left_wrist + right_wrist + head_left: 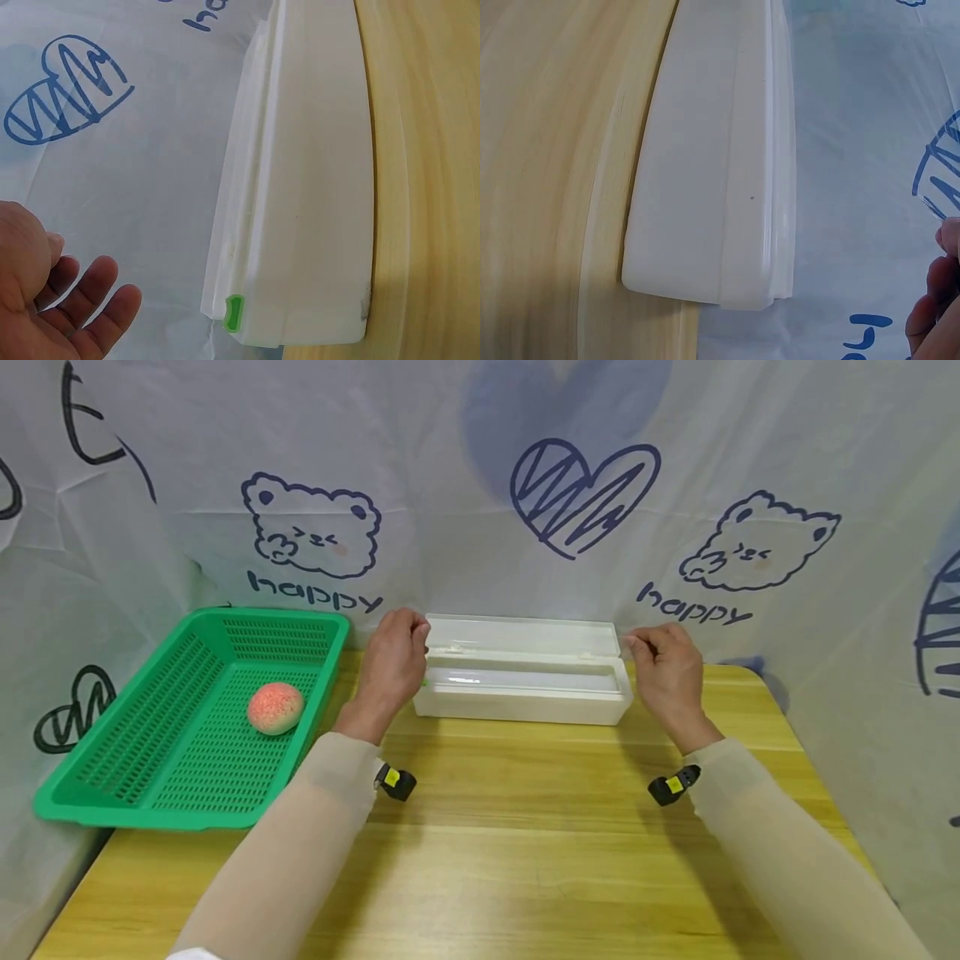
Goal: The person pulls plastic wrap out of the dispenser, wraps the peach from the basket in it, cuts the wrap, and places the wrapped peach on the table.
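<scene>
Left of the white box (522, 707), your left hand (393, 662) curls in narrow by the raised lid (522, 636); can't tell if it pinches anything. Past the other end, your right hand (667, 672) pinches a clear, film-like sliver (931, 207): uneven pull could tear it or drag the box. Box sits long, low, open on the desk's (525, 843) far side, green tab (235, 315) at left, walls milky.

Even light falls across the table (525, 877), the sleeves (281, 843) casting soft shadows, while a small glare glints inside the white box (517, 706).
</scene>
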`<act>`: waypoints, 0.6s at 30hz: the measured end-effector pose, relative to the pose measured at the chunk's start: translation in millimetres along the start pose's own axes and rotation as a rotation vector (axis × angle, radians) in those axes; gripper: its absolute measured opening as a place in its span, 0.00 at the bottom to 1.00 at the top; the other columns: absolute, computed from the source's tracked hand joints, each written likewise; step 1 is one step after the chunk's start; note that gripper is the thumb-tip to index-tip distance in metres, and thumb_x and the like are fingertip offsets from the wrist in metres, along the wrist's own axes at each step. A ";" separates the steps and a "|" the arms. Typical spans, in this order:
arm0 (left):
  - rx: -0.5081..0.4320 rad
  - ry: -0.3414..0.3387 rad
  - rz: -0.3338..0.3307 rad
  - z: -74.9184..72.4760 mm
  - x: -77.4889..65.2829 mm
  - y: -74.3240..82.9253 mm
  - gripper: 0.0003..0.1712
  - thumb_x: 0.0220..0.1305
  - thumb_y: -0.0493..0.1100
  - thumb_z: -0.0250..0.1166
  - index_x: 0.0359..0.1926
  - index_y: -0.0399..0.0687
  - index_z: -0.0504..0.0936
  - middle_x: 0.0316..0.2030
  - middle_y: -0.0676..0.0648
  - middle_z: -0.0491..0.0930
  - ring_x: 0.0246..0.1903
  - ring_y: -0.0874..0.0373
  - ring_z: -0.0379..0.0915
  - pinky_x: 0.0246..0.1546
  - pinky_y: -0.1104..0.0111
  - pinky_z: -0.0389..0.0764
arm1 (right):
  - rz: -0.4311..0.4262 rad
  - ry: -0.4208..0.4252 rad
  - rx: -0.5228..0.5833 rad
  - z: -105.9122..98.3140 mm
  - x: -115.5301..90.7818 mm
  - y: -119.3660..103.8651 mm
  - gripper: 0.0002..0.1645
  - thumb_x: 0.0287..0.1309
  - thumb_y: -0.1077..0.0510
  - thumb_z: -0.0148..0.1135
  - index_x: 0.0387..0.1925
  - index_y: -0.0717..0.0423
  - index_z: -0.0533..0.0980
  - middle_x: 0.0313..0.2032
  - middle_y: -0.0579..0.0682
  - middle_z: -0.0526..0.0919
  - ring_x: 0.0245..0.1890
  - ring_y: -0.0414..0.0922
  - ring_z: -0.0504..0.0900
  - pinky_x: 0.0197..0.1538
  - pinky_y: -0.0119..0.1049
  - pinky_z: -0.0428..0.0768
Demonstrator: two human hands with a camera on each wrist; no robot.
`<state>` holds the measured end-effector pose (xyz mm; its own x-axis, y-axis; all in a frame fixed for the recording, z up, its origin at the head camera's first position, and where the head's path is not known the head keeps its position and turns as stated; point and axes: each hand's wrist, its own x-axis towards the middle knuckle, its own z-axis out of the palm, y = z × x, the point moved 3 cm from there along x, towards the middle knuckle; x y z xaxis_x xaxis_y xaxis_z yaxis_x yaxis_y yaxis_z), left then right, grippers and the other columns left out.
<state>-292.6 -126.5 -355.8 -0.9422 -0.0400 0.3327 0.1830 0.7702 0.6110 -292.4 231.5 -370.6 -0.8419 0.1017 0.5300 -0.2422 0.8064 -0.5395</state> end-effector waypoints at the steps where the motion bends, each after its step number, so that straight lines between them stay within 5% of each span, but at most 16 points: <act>1: -0.006 0.000 -0.002 -0.6 -0.8 0.6 0.13 0.76 0.48 0.47 0.47 0.44 0.71 0.41 0.46 0.70 0.38 0.53 0.69 0.42 0.59 0.77 | -0.002 0.008 0.005 -0.7 -0.4 -0.1 0.18 0.69 0.51 0.55 0.42 0.63 0.81 0.38 0.56 0.74 0.36 0.50 0.72 0.37 0.44 0.73; 18: -0.070 0.096 0.066 -11.6 -12.4 10.2 0.13 0.76 0.48 0.47 0.46 0.44 0.72 0.40 0.44 0.73 0.38 0.53 0.72 0.39 0.59 0.77 | -0.077 0.133 0.081 -16.5 -4.6 -9.2 0.18 0.67 0.50 0.57 0.39 0.62 0.82 0.35 0.56 0.74 0.32 0.46 0.71 0.33 0.37 0.69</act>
<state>-275.8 -125.6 -345.4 -0.8969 -0.0546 0.4389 0.2657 0.7268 0.6334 -278.3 233.2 -357.2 -0.7494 0.1216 0.6509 -0.3463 0.7659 -0.5418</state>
